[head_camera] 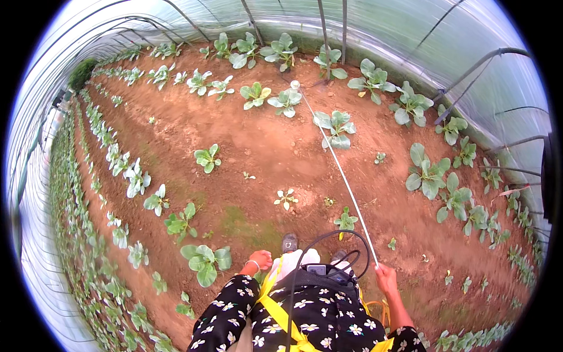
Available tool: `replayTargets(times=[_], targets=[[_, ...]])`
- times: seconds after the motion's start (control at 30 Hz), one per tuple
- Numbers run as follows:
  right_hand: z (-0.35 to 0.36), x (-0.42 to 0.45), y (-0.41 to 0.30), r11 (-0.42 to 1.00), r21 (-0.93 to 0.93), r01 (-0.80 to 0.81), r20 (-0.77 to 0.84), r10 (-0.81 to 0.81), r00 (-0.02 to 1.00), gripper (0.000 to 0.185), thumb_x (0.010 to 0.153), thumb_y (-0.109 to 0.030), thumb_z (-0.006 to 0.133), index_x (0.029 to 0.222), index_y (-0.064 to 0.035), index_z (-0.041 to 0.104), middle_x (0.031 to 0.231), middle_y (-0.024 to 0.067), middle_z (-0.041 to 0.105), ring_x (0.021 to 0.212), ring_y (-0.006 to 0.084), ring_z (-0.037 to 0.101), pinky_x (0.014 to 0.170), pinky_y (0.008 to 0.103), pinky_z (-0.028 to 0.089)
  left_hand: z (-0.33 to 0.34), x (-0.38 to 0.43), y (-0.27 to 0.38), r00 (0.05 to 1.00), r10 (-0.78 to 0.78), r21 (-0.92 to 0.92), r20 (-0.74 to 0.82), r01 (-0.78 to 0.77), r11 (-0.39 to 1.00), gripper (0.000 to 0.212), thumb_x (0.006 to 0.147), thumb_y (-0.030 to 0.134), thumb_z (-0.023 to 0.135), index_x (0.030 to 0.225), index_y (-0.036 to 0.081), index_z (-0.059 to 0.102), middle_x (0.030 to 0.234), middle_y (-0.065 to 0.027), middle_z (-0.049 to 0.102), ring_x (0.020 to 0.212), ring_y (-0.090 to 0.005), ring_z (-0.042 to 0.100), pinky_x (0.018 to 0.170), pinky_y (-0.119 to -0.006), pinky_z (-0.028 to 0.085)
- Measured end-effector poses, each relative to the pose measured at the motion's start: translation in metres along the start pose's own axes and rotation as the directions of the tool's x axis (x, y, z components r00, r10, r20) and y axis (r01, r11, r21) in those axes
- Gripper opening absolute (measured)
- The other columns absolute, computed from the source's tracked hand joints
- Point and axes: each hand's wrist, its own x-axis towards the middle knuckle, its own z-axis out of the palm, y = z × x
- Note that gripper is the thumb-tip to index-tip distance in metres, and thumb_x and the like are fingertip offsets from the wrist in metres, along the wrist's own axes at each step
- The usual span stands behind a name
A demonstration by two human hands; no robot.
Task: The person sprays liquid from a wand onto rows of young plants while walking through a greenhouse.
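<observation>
My right hand (385, 275), at the lower right of centre, is closed around the near end of a long thin white wand (352, 193). The wand reaches up and away over the soil, and a round whitish head (295, 84) shows at its far end, beside a leafy green plant (286, 101). My left hand (262, 259) hangs beside my left hip, its fingers curled in and a bracelet on the wrist; nothing shows in it. A black cable (367, 246) loops in front of my waist, by a dark waist pouch (308, 278) with a small device in it.
Rows of leafy plants (137, 178) run away to the left over reddish soil (264, 145). Larger plants (425, 172) line the right side, near the tunnel's plastic film (396, 31) and metal posts (324, 39). Small seedlings (286, 199) stand just ahead of my shoes (290, 242).
</observation>
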Motion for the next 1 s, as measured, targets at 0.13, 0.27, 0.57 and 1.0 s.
replayTargets(times=[0.13, 0.27, 0.57, 1.0], targets=[[0.004, 0.012, -0.011, 0.986, 0.128, -0.107, 0.111, 0.093, 0.989, 0.024, 0.079, -0.020, 0.052, 0.095, -0.0038, 0.061, 0.056, -0.0039, 0.042, 0.053, 0.0060, 0.040, 0.048, 0.0231, 0.034, 0.005, 0.002, 0.007, 0.999, 0.032, 0.055, 0.005, -0.032, 0.998, 0.020, 0.082, 0.015, 0.046, 0.100, 0.012, 0.053, 0.086, -0.0045, 0.060, 0.068, -0.0173, 0.060, 0.054, -0.031, 0.048], [-0.008, -0.025, 0.013, 0.985, 0.084, -0.150, 0.122, 0.140, 0.983, 0.023, 0.078, -0.017, 0.052, 0.095, -0.0039, 0.060, 0.055, -0.0029, 0.042, 0.053, 0.0067, 0.040, 0.048, 0.0240, 0.035, 0.016, -0.001, 0.030, 0.991, 0.123, 0.037, 0.046, -0.125, 0.991, 0.021, 0.082, 0.016, 0.046, 0.101, 0.011, 0.053, 0.081, -0.0071, 0.060, 0.066, -0.0163, 0.060, 0.053, -0.028, 0.048], [-0.031, -0.068, -0.009, 0.971, 0.000, -0.240, 0.065, 0.240, 0.969, 0.023, 0.079, -0.017, 0.052, 0.096, -0.0045, 0.060, 0.056, 0.0007, 0.045, 0.056, 0.0074, 0.043, 0.053, 0.0241, 0.038, 0.019, 0.012, 0.025, 0.995, 0.078, 0.107, 0.056, -0.084, 0.991, 0.024, 0.081, 0.013, 0.046, 0.105, 0.010, 0.051, 0.087, -0.0059, 0.060, 0.069, -0.0159, 0.058, 0.057, -0.029, 0.048], [-0.044, -0.169, 0.031, 0.976, 0.113, -0.187, -0.121, 0.200, 0.972, 0.022, 0.082, -0.018, 0.049, 0.089, 0.0004, 0.060, 0.059, -0.0063, 0.041, 0.052, 0.0039, 0.035, 0.045, 0.0197, 0.029, 0.025, 0.016, 0.046, 0.996, 0.055, 0.152, 0.064, -0.065, 0.986, 0.019, 0.080, 0.015, 0.046, 0.096, 0.013, 0.055, 0.081, -0.0039, 0.060, 0.065, -0.0145, 0.059, 0.052, -0.027, 0.048]])
